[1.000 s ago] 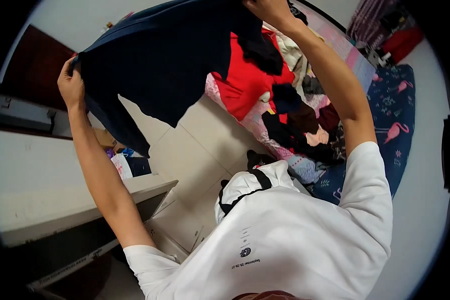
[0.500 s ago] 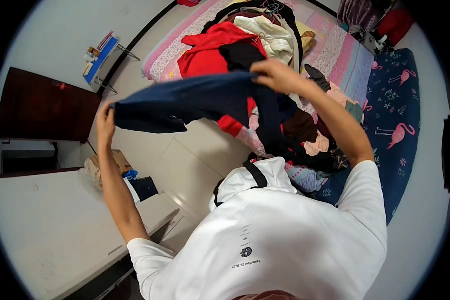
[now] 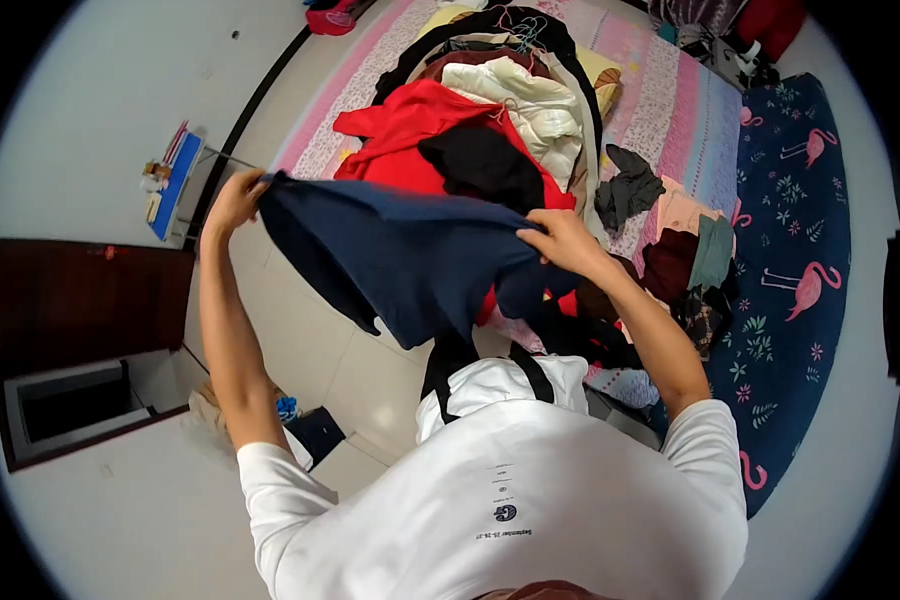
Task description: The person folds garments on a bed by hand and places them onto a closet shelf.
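Note:
A navy blue garment (image 3: 400, 250) is stretched between my two hands in front of my body; I cannot tell whether it is a top or trousers. At its left end, my left hand (image 3: 234, 203) is closed on a corner. My right hand (image 3: 567, 240) grips its upper edge on the other side, thumb and fingers pinched. The cloth sags in the middle, and its lower part hangs over the floor and the bed's near edge. Behind it lie a red garment (image 3: 405, 130) and a black garment (image 3: 485, 165) on the bed.
The bed (image 3: 645, 90) carries a white jacket (image 3: 530, 100), hangers (image 3: 525, 28), a dark grey garment (image 3: 627, 188) and more clothes on the right. A navy flamingo-print cloth (image 3: 795, 220) borders it. A small blue table (image 3: 177, 185) stands left, and bags sit on the floor.
The navy garment has come lower and spread wider, showing more of its cloth. My right hand has moved down and slightly right, my left hand slightly up. The view has shifted.

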Demonstrator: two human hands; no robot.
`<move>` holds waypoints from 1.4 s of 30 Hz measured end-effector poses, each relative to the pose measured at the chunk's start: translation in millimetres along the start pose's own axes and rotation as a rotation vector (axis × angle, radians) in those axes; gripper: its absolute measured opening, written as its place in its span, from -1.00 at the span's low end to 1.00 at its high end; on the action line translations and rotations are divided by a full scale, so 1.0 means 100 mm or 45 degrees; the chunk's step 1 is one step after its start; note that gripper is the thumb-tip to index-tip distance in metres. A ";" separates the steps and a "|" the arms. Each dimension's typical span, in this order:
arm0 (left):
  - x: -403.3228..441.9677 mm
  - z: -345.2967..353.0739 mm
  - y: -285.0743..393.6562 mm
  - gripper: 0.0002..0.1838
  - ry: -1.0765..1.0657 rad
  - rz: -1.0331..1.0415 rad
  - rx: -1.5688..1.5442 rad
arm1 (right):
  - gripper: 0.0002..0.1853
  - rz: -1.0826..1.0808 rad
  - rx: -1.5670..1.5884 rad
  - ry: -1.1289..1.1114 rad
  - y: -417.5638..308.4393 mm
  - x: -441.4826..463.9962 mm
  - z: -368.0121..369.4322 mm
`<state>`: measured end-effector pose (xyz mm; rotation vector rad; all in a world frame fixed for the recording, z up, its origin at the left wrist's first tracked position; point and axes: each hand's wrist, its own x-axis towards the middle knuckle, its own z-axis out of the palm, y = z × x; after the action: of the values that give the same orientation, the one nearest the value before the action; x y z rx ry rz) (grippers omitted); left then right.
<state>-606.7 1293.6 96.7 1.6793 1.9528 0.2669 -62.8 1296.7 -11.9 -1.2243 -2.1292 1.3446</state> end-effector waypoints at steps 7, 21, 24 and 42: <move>2.92 0.51 0.10 -0.73 -0.178 0.040 0.034 | -0.75 0.375 -0.025 0.507 0.79 1.18 -0.15; 3.79 3.25 -0.31 -0.56 -0.411 0.340 -0.214 | -0.76 0.967 0.080 0.665 2.57 1.13 0.95; 3.53 3.73 -0.53 -0.59 -0.601 0.142 -0.415 | -0.80 1.144 0.174 0.459 3.10 0.74 1.47; 1.80 4.22 -0.81 -0.75 -0.863 -0.397 -0.638 | -0.50 1.371 1.526 1.182 3.21 1.37 2.46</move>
<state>-469.1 1366.8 -342.2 0.9524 1.4416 0.0444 -148.3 1327.0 -429.3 -1.7846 0.1626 1.4553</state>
